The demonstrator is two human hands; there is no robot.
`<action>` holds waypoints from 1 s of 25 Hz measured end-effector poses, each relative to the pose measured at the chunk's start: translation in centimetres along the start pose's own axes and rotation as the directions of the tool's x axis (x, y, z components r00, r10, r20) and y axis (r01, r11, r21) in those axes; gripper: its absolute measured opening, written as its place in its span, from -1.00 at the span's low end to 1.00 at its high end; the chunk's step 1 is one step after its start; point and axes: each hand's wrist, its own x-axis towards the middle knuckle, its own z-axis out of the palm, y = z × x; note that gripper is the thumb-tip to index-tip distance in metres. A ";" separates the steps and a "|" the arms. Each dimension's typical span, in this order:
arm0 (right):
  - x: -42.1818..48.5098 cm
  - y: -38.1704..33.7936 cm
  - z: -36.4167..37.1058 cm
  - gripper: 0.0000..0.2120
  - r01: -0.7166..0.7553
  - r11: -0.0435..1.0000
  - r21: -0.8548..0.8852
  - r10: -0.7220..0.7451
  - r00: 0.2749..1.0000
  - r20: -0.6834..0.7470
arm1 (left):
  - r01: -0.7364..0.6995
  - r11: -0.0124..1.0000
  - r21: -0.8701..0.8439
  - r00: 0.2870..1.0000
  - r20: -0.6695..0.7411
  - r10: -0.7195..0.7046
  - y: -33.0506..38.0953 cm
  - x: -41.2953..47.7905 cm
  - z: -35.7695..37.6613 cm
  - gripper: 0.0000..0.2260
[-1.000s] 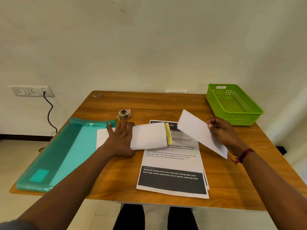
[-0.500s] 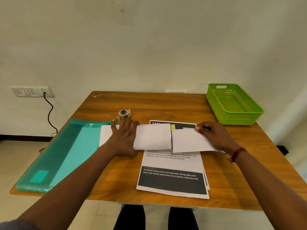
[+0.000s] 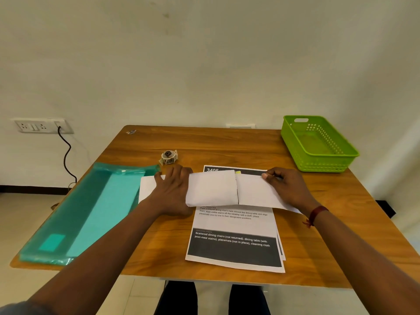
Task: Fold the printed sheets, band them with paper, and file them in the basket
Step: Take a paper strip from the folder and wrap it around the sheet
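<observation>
The right hand (image 3: 286, 189) pinches the far edge of the right flap of the sheet (image 3: 211, 189), fingers curled. The left hand (image 3: 172, 192) lies flat with fingers straight, pressing the left part of the sheet onto the table (image 3: 227, 144). The two flaps meet at a seam. The sheet lies across the top of the printed stack (image 3: 234, 226). The basket (image 3: 318, 160) stands at the far right corner, well apart. A roll (image 3: 169, 156) sits just beyond the left hand. A folder (image 3: 91, 212) lies along the left edge.
</observation>
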 end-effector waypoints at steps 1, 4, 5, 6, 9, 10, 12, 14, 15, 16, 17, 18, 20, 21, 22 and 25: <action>-0.1 -0.1 0.2 -0.87 0.012 1.000 -0.006 -0.012 1.000 0.008 | -0.005 1.000 0.000 1.000 0.013 0.005 0.2 0.0 -0.1 -0.09; 0.2 -0.6 0.8 -0.85 0.022 0.999 -0.032 -0.022 1.000 0.006 | -0.006 0.999 0.031 0.996 0.090 0.003 1.0 0.3 -0.3 -0.07; 0.3 -0.8 1.2 -0.84 0.027 0.998 -0.049 -0.026 1.000 0.006 | -0.005 0.999 0.050 0.995 0.104 0.000 1.4 0.5 -0.4 -0.06; 0.5 -0.9 1.7 -0.83 0.033 0.996 -0.083 -0.032 0.999 0.010 | -0.008 0.998 0.067 0.995 0.103 0.001 1.8 0.7 -0.5 -0.06; 0.7 -1.7 3.2 -0.86 0.057 0.989 -0.139 -0.057 0.998 0.004 | -0.014 0.996 0.093 0.997 0.071 0.007 2.9 1.1 -0.7 -0.06; 0.6 -2.2 3.5 -0.83 0.077 0.988 -0.135 -0.082 0.996 -0.029 | -0.012 0.995 0.095 0.998 0.063 0.006 3.1 1.1 -0.7 -0.07; 0.2 -2.5 3.4 -0.78 0.102 0.987 -0.127 -0.125 0.974 -0.189 | -0.004 0.997 0.078 1.000 0.028 0.002 2.9 1.2 -0.6 -0.08; -0.9 -2.0 2.5 -0.76 0.006 0.996 -0.092 -0.049 0.877 -0.478 | 0.010 1.000 0.028 1.000 -0.017 -0.010 2.3 1.1 -0.3 -0.10; -1.6 -1.4 1.9 -0.73 -0.069 0.997 -0.016 0.045 0.795 -0.605 | 0.023 1.000 -0.002 0.999 -0.029 -0.023 2.0 1.0 -0.3 -0.11; -2.4 -0.8 1.4 -0.70 -0.143 0.984 0.110 0.179 0.722 -0.668 | 0.037 0.999 -0.024 0.999 -0.036 -0.038 1.7 0.9 -0.2 -0.11; -3.2 0.0 1.3 -0.66 -0.210 0.942 0.263 0.334 0.670 -0.662 | 0.052 0.998 -0.036 0.998 -0.043 -0.053 1.6 0.9 -0.2 -0.11; -3.9 0.5 1.4 -0.64 -0.273 0.871 0.409 0.481 0.643 -0.596 | 0.062 0.997 -0.044 0.996 -0.057 -0.064 1.5 0.9 -0.1 -0.11; -4.9 1.1 2.1 -0.64 -0.320 0.725 0.611 0.642 0.635 -0.429 | 0.057 0.997 -0.049 0.992 -0.112 -0.062 1.5 1.0 0.1 -0.11; -5.2 1.0 2.5 -0.65 -0.293 0.664 0.688 0.670 0.642 -0.373 | 0.048 0.998 -0.045 0.989 -0.139 -0.054 1.6 0.9 0.2 -0.11; -5.3 0.6 2.6 -0.66 -0.248 0.605 0.756 0.683 0.650 -0.333 | 0.040 0.999 -0.034 0.987 -0.154 -0.045 1.7 0.9 0.3 -0.11; -5.5 -0.4 3.1 -0.71 -0.152 0.524 0.838 0.667 0.685 -0.292 | 0.043 0.999 0.017 0.991 -0.131 -0.041 1.9 0.4 0.2 -0.09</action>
